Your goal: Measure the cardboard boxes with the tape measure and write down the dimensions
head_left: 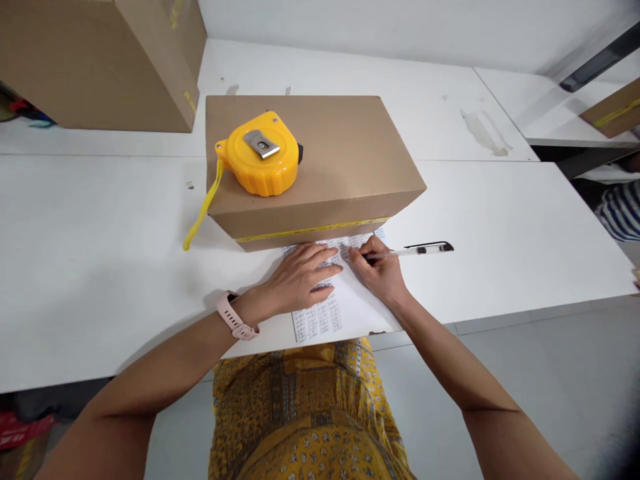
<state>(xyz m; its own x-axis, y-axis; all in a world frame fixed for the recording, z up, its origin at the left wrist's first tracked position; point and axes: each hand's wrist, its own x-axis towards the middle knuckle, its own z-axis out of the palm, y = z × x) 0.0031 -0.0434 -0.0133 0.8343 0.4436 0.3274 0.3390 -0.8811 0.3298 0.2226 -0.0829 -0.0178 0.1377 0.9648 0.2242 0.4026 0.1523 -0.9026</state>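
Note:
A sheet of paper (357, 317) with columns of handwriting lies at the table's front edge. Flat across its left part rests my left hand (305, 275), fingers spread, with a pink watch band on the wrist. My right hand (383, 270) grips a clear pen (423, 249) with a black cap on its rear end, the tip down at the paper and hidden by the fingers. Just beyond both hands stands a closed cardboard box (340, 147), covering the paper's far edge. On top of the box sits a yellow tape measure (265, 157) with a metal clip and a yellow strap.
A larger cardboard box (110, 67) stands at the back left of the white table (100, 267). Another box (615, 110) is at the far right. A person's striped sleeve (623, 210) shows at the right edge. Behind the table is a white wall (375, 27).

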